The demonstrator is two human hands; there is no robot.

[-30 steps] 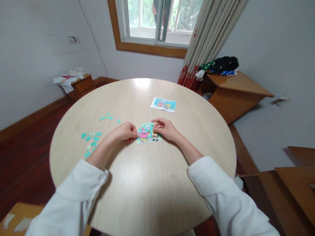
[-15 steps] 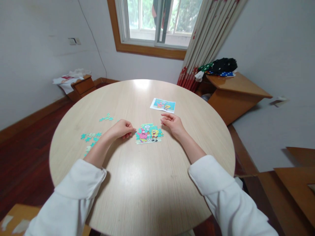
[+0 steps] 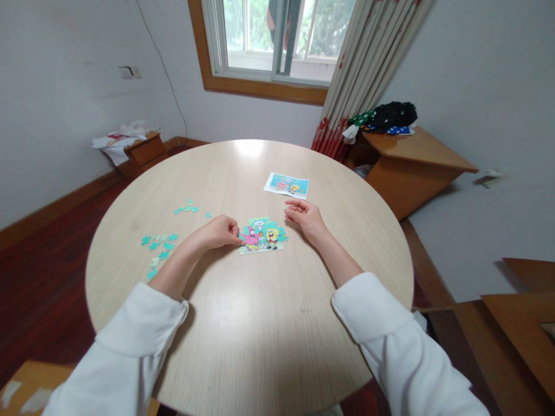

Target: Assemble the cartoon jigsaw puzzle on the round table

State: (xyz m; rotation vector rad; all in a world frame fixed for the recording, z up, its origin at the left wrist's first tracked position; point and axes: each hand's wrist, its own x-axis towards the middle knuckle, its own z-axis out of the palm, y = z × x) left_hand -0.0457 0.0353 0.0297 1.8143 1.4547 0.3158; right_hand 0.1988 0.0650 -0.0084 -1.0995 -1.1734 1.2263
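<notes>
A partly joined jigsaw puzzle (image 3: 262,236) with a pink starfish, a pale squid-like figure and a yellow square figure lies flat on the round table (image 3: 251,335). At its left edge, my left hand (image 3: 222,231) is closed in a pinch, fingertips touching the border by the starfish. Whatever sits between thumb and finger is hidden. Just right of the puzzle my right hand (image 3: 306,219) hovers with its fingers apart and nothing in them. Behind it lies a printed picture (image 3: 288,185) of the same figures.
Loose turquoise puzzle pieces (image 3: 161,245) lie left of my left forearm, with a smaller group (image 3: 187,207) farther back and a single piece (image 3: 208,215) near my left knuckles. Beyond the table, a wooden cabinet (image 3: 416,156) holds a heap of cloth (image 3: 392,117).
My left hand has moved slightly right and toward me, its fingertips now at the puzzle's left edge. A single loose piece behind it has come into fuller view. My right hand has barely moved.
</notes>
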